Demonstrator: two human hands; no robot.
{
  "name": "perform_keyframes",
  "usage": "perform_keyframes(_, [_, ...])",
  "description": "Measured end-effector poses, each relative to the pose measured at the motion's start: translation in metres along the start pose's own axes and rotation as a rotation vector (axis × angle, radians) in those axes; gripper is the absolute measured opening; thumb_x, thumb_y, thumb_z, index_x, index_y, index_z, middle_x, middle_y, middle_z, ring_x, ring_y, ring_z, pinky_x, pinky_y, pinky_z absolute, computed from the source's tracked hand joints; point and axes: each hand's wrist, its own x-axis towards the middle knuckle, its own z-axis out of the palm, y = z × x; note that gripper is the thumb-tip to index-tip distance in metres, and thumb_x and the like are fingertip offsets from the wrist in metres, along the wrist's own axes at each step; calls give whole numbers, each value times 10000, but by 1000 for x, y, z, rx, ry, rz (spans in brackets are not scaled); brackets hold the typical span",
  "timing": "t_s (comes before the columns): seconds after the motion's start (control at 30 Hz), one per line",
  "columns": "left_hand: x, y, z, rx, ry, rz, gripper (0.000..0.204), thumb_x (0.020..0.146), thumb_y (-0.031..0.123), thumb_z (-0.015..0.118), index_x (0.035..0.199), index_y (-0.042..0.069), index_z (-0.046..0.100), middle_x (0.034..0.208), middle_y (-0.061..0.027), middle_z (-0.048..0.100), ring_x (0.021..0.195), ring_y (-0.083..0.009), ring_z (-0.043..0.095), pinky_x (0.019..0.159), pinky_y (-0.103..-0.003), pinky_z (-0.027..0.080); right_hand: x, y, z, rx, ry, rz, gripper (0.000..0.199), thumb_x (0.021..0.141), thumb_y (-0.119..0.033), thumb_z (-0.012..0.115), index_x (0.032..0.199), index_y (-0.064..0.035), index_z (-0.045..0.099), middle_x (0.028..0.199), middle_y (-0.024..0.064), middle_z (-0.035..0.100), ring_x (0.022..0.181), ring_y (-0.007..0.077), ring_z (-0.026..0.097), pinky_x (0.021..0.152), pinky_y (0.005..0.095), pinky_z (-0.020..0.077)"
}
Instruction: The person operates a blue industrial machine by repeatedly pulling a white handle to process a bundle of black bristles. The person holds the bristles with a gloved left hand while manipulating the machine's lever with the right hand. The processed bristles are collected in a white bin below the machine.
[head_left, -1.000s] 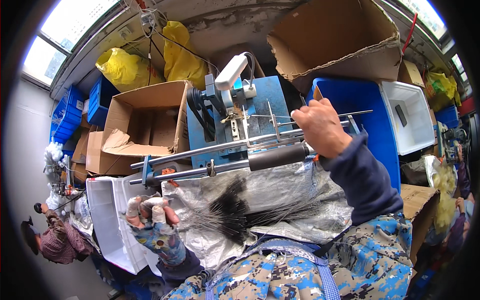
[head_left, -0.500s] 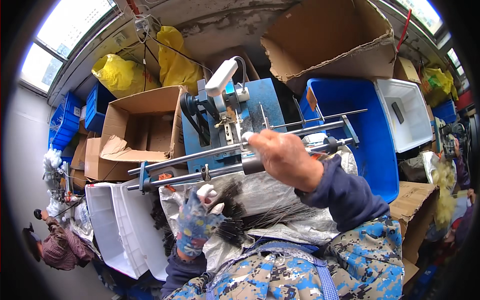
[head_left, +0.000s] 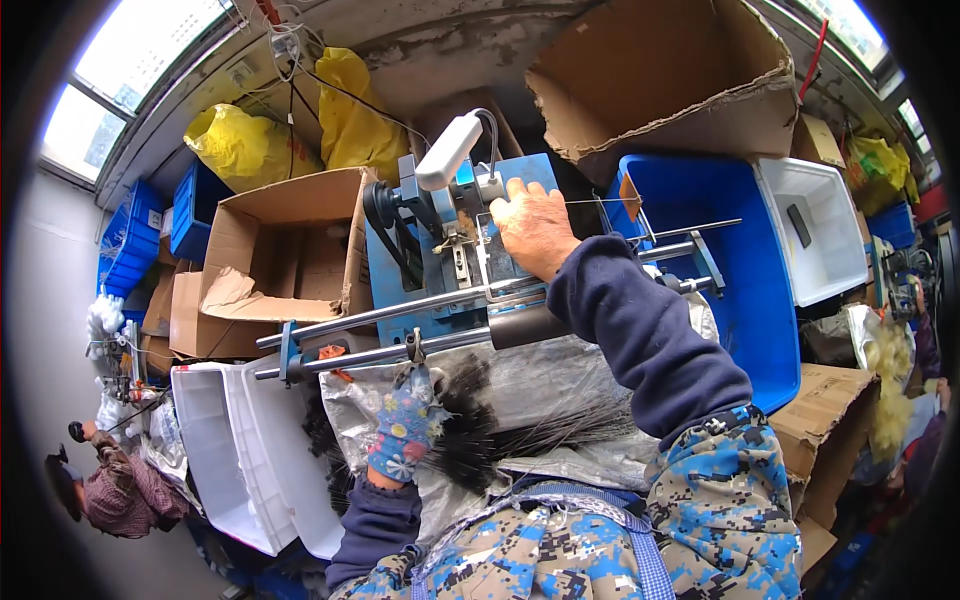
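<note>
Seen from above: the gloved left hand [head_left: 405, 432] has its fingers closed around a bundle of black bristles [head_left: 480, 425] lying on grey plastic sheeting [head_left: 560, 385] — just below the blue machine [head_left: 450, 265], where the bare right hand [head_left: 535, 228] rests, fingers curled over its top.

Blue machine [head_left: 450, 260]: painted metal, matt, scuffed. Guide rods [head_left: 400, 312]: polished steel, glossy. Left hand [head_left: 405, 430]: floral cloth glove. Bristles [head_left: 470, 430]: black, fine, wiry. Sheet [head_left: 560, 370] under bristles: crinkled silvery plastic. Upper-left cardboard box [head_left: 290, 260]: rough, torn. Right-side crate [head_left: 750, 280]: smooth blue plastic.
</note>
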Motion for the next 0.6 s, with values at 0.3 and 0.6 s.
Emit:
perform_keyframes(0.3, [-16, 25, -15, 113, 441, 385, 414, 641, 0, 652, 1044, 62, 579, 909, -139, 624, 820, -365, 581, 727, -397, 473, -3, -3, -5, -45, 54, -9, 119, 744, -133, 538, 835, -85, 598, 904, 96, 568, 852, 264, 550, 697, 399, 423])
perform_keyframes(0.6, [-22, 90, -52, -144, 542, 364, 273, 728, -48, 645, 983, 39, 603, 828, -91, 657, 749, -221, 642, 677, -287, 489, -1, 2, 1, 32, 14, -36, 139, 766, -122, 518, 863, -88, 611, 901, 87, 586, 862, 272, 550, 707, 408, 411])
